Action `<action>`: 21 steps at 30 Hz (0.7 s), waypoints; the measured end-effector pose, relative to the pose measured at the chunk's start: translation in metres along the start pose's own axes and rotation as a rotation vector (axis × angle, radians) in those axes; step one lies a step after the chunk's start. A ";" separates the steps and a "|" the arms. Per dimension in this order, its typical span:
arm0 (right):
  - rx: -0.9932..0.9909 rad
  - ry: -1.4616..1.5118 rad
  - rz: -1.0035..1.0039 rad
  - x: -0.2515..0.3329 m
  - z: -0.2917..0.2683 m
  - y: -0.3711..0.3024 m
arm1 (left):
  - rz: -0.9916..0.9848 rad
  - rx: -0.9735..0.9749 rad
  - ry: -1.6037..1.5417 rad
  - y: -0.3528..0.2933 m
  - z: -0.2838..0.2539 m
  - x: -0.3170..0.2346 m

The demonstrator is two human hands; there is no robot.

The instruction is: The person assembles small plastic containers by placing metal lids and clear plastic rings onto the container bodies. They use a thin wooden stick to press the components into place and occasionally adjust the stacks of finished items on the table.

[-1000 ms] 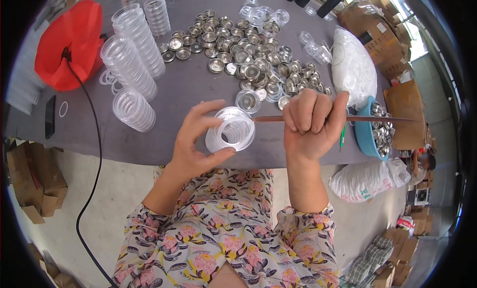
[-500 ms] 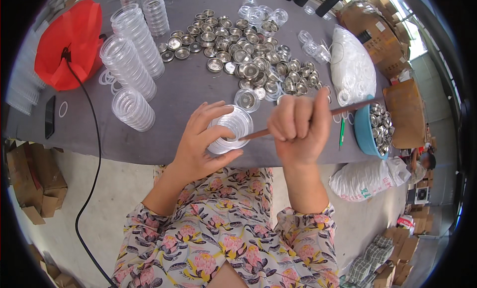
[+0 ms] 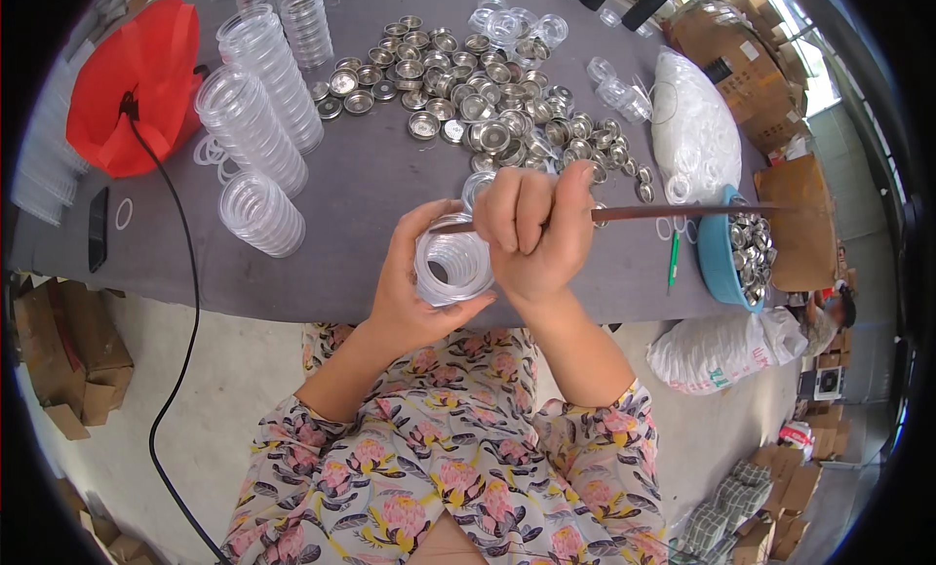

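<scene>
A short stack of clear plastic rings (image 3: 456, 272) is in my left hand (image 3: 411, 272), whose fingers and thumb curl round its side near the table's front edge. My right hand (image 3: 539, 224) makes a fist round a thin brown stick (image 3: 673, 212). The stick's left tip lies over the far rim of the ring stack; its other end reaches right, past the blue basin. Behind my right fist, a clear round piece (image 3: 477, 188) is partly hidden. Many small round metal caps (image 3: 492, 102) lie heaped beyond my hands.
Tall stacks of clear rings (image 3: 249, 126) stand at left, by a red cone-shaped cover (image 3: 136, 87) with a black cable. A phone (image 3: 98, 230) lies at the left edge. A blue basin (image 3: 717, 258) of metal caps, a green pen (image 3: 673, 260) and a white bag (image 3: 694, 126) are at right.
My right hand has moved left and closer to my left hand. The stick has swung flatter, its tip rising to the far rim. My left hand has tilted the ring stack so its opening shows.
</scene>
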State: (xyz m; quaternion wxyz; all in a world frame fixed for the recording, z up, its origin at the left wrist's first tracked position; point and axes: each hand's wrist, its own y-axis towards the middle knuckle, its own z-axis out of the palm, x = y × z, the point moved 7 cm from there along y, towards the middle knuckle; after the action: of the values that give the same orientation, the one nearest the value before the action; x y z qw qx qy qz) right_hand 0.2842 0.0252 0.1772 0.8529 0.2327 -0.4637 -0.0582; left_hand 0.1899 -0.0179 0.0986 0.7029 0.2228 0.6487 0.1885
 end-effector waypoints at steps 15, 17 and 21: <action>-0.029 0.094 0.164 -0.016 0.009 0.010 | -0.033 0.013 0.119 -0.005 -0.001 0.003; 0.025 -0.036 0.107 -0.010 0.010 0.019 | -0.041 -0.006 0.042 -0.004 -0.001 0.002; 0.109 -0.429 0.206 0.009 0.016 0.023 | -0.052 -0.046 -0.063 -0.004 0.001 0.001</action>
State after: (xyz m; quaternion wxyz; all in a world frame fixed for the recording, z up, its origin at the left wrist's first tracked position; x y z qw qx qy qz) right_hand 0.2737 0.0371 0.2012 0.7226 0.2124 -0.6578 0.0062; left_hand 0.1906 -0.0202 0.0958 0.7325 0.1956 0.6274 0.1778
